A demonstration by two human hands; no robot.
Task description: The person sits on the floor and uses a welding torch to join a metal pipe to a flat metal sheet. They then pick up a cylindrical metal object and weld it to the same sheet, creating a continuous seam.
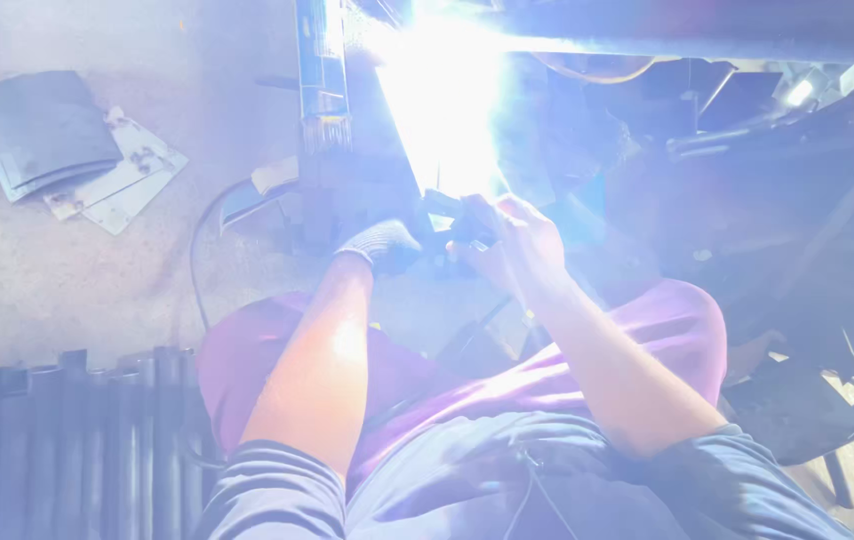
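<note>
The bare right hand (517,245) wraps its fingers around a dark welding holder (452,215), just below the bright glare (442,100). The gloved left hand (382,245) is curled beside the holder, touching it; metal pipes (67,440) lie well left of it.

My left hand (382,243) and right hand (512,240) meet ahead of my knees; pipes (67,440) lie left, metal sheets (67,140) farther ahead-left.

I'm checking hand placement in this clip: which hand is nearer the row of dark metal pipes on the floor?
Left. The gloved left hand is above and right of the dark metal pipes; the bare right hand lies farther right.
</note>
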